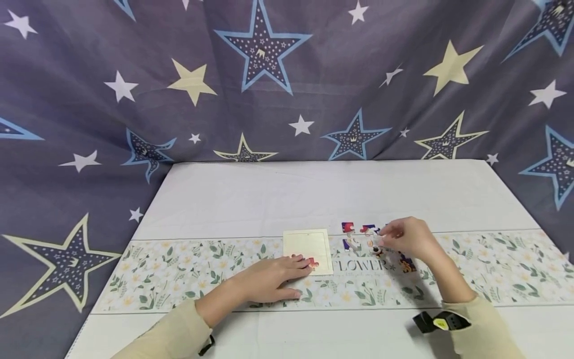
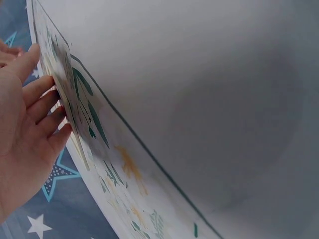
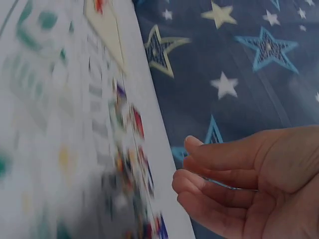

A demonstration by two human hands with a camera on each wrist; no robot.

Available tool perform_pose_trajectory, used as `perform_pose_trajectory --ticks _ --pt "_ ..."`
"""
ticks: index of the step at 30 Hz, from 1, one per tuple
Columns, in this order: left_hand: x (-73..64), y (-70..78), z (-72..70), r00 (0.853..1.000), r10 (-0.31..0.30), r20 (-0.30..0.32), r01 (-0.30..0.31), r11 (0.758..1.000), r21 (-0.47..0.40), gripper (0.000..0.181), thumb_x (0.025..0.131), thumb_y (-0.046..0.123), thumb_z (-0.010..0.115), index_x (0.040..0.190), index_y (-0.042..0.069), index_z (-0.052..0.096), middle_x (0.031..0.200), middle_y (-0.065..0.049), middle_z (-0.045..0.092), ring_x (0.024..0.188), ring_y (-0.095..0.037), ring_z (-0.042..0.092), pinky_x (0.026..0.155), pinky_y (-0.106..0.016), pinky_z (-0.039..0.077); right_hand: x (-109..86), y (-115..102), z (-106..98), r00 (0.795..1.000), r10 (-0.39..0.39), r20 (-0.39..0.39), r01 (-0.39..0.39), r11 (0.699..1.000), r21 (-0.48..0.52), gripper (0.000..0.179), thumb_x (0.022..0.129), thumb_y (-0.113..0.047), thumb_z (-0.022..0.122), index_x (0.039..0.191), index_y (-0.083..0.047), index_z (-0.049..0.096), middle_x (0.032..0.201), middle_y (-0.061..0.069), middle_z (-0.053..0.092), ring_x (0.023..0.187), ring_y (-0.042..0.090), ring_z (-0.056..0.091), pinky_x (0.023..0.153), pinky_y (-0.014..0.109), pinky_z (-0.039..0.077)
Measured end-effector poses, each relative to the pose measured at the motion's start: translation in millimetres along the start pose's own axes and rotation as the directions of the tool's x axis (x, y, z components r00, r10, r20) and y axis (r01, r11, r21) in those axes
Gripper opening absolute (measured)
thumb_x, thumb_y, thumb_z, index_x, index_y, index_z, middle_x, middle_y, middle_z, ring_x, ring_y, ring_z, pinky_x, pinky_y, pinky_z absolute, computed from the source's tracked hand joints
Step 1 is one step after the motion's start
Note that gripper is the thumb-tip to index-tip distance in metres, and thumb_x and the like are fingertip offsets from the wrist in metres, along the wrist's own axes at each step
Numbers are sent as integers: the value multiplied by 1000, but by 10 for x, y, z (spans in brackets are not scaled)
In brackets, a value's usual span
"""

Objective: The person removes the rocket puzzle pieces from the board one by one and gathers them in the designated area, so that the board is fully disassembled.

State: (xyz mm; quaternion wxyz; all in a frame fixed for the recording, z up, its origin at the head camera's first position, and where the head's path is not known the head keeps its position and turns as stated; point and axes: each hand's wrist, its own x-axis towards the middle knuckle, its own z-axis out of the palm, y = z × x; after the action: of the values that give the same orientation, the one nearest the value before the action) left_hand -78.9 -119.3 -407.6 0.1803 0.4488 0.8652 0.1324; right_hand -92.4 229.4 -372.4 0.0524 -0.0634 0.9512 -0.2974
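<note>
My left hand [image 1: 273, 280] lies over the lower left of a square cream puzzle board [image 1: 306, 243]. Its fingers are extended, and the fingertips touch or nearly touch a red puzzle piece [image 1: 314, 263] at the board's lower edge. In the left wrist view that hand [image 2: 30, 119] has slightly bent fingers against the board's edge. Over loose colourful puzzle pieces [image 1: 348, 228] right of the board hovers my right hand [image 1: 410, 238], fingers loosely bent. No piece shows between the fingers of this hand [image 3: 239, 184] in the right wrist view, where the pieces are blurred.
A white table [image 1: 215, 194] carries a floral printed band [image 1: 179, 264] with the word FLOWER beside the board. Dark blue star-patterned cloth [image 1: 314, 65] hangs behind and at the sides. A black wrist device [image 1: 453, 320] sits on the right sleeve.
</note>
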Motion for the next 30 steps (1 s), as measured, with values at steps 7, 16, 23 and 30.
perform_pose_trajectory --ticks 7,16,23,30 --pt "8 -4 12 1000 -3 4 3 1000 -4 57 97 44 53 148 22 41 156 1 36 145 -18 34 116 -41 37 218 -378 271 994 -91 67 89 995 35 17 80 -14 77 93 -3 75 80 6 73 68 13 63 59 25 52" --pt "14 -9 13 1000 -1 -2 1 1000 -2 56 97 44 53 147 22 42 155 2 37 145 -18 34 116 -40 37 336 -714 626 949 -245 196 228 968 107 15 78 -7 78 91 -4 73 79 4 72 70 9 64 65 21 55" --pt "26 2 13 1000 -3 7 3 1000 -20 57 97 44 53 148 23 39 157 4 33 147 -20 30 117 -41 35 336 -802 910 924 -276 266 253 960 121 11 76 1 75 85 -5 73 71 0 66 63 5 55 58 15 47" --pt "20 -10 12 1000 -5 3 5 1000 -18 57 96 44 54 148 24 40 157 5 33 147 -20 31 116 -42 36 316 -899 1009 942 -245 229 242 969 42 12 74 -3 80 77 -9 71 67 -2 62 60 6 49 53 16 40"
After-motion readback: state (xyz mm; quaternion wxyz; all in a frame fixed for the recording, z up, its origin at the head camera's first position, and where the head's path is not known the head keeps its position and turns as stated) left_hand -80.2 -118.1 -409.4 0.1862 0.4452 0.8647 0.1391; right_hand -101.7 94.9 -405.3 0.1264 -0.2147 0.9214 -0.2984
